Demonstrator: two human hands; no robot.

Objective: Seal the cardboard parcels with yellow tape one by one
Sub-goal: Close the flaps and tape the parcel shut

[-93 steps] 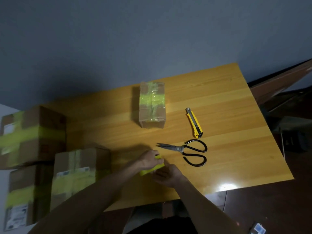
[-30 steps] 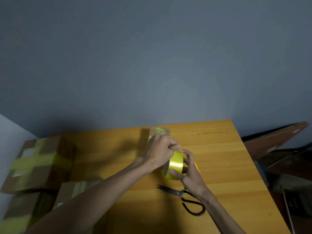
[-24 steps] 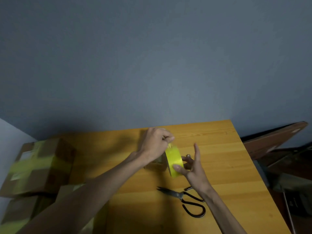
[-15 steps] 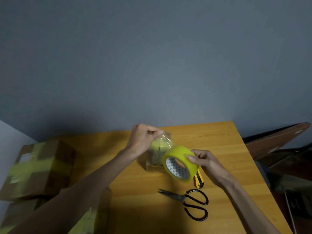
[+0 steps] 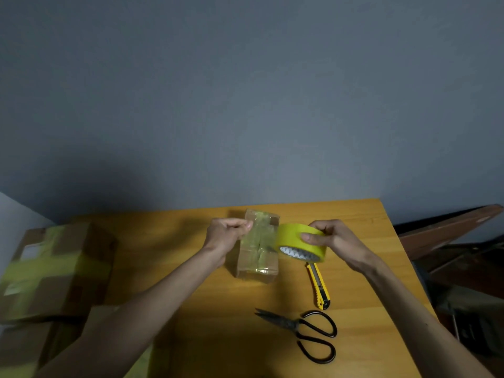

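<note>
Hands hold tape
The left hand (image 5: 225, 236) pinches the tape end (image 5: 252, 230); the right hand (image 5: 336, 241) grips the round yellow tape roll (image 5: 296, 240); a small brown cardboard parcel (image 5: 256, 264) sits between them.

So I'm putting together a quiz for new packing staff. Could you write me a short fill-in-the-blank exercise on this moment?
1. The right hand grips the tape roll, whose colour is ____.
2. The left hand pinches the loose strip that leads off the roll, above a small parcel made of ____.
3. The scissors lying on the table have handles coloured ____.

Missing words: yellow; cardboard; black.
</note>
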